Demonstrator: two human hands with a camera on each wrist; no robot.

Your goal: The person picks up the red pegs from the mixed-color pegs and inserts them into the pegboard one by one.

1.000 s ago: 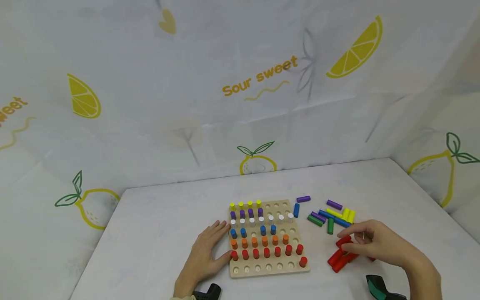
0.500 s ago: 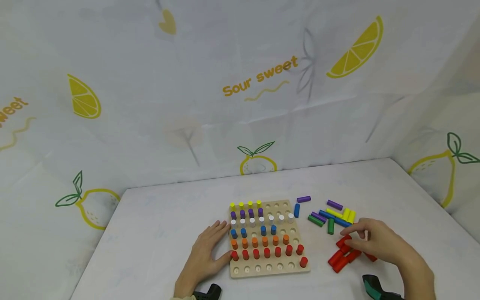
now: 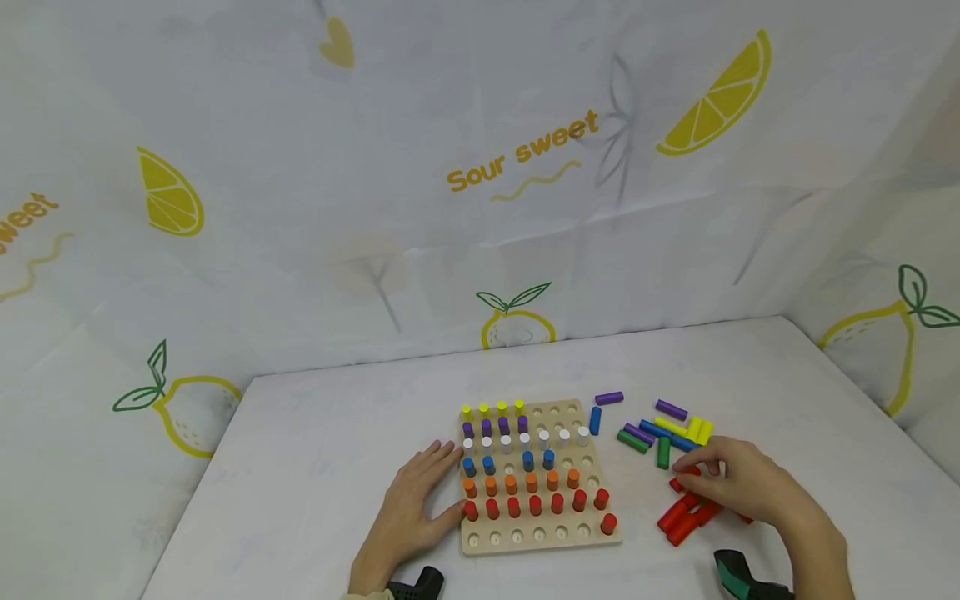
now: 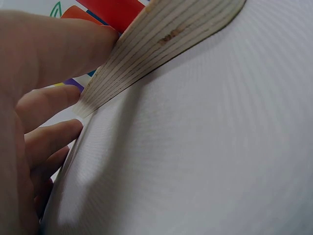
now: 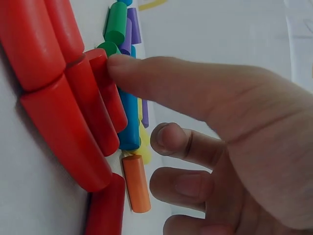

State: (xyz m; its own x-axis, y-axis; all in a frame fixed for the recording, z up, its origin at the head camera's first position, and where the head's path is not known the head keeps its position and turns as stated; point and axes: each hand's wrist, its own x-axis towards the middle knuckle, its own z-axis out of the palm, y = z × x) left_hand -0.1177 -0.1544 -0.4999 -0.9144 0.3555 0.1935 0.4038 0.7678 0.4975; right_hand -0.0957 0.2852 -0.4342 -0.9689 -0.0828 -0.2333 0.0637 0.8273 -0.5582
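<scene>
Red pegs (image 3: 682, 529) are lying in a loose heap on the white table covering (image 3: 300, 467), to the right of the wooden pegboard (image 3: 540, 546), and the right hand (image 3: 750, 483) is hanging over them, hiding part of the heap from the head view. In the right wrist view its thumb tip is meeting the end of a single red peg (image 5: 111, 103), while its other fingers are bending loosely and standing apart from the thumb, so the grip is staying slack and partly spread, with no peg enclosed. Just beyond the heap, green pegs (image 3: 632, 442), long blue pegs (image 3: 684, 444), yellow pegs (image 3: 694, 427) and purple pegs (image 3: 671, 409) are crowding together, bordering the fingers on the far side; an orange peg (image 5: 137, 185) is lying beside them in the wrist view. One short blue peg (image 3: 595, 421) is lying just beside the board's right edge. The left hand (image 3: 412, 492) is resting along the left edge, thumb and fingers touching it, spread rather than clenched. Upright pegs are filling rows of the board, and one red upright (image 3: 608, 524) is standing alone at the right end of the nearest row. Behind everything, a lemon-printed backdrop (image 3: 375, 167) is hanging.
</scene>
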